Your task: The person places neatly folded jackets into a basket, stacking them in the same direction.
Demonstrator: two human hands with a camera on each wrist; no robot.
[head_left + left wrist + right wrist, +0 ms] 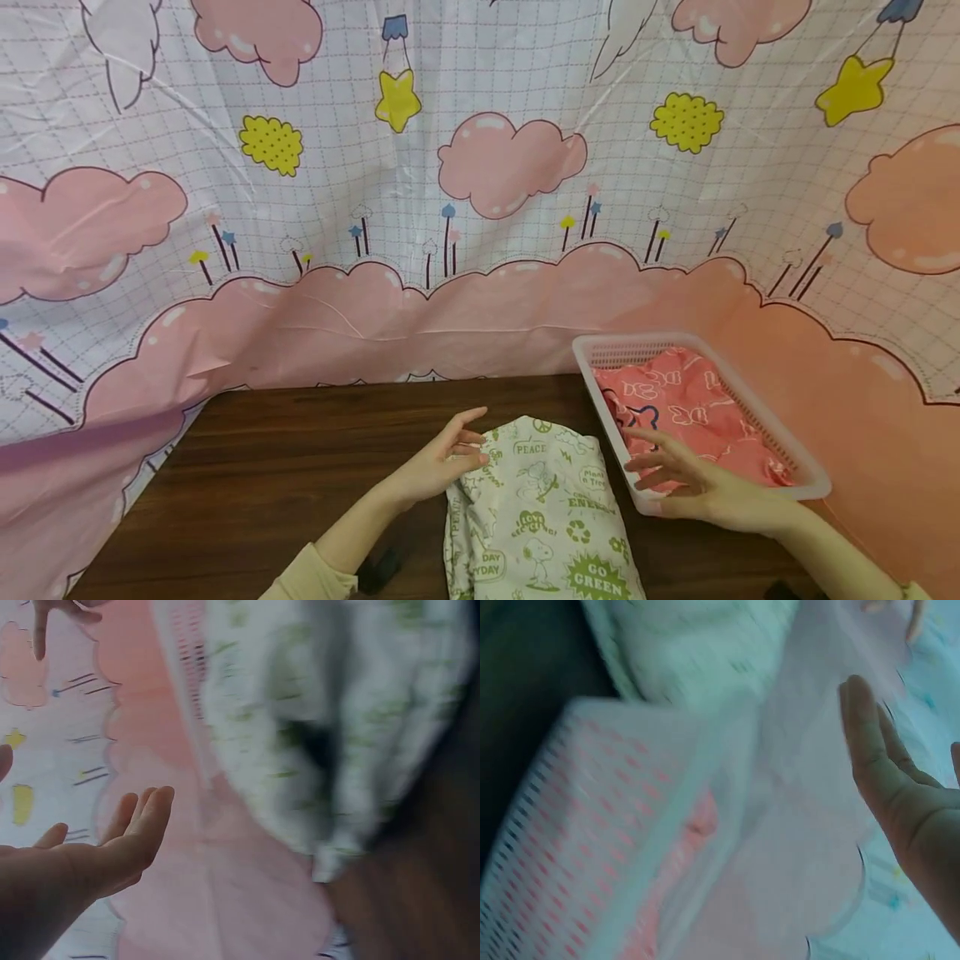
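Note:
A white cloth garment with green print [551,508] lies folded on the dark wooden table, reaching past the bottom edge of the head view. My left hand [438,458] hovers over its upper left edge, fingers spread and loosely bent, holding nothing. Over the near left side of the white plastic basket [813,483] is my right hand [693,487], its fingers apart and relaxed with nothing in them. Pink printed cloth [675,400] fills the basket. In the left wrist view the printed garment [262,750] looks blurred, and the left hand [105,855] is apart from it.
The basket stands at the table's right, close beside the garment. Brown tabletop [300,467] stretches to the left. A printed curtain [480,317] with clouds and stars hangs behind the table and along both sides. A small dark object [378,571] lies by the left forearm.

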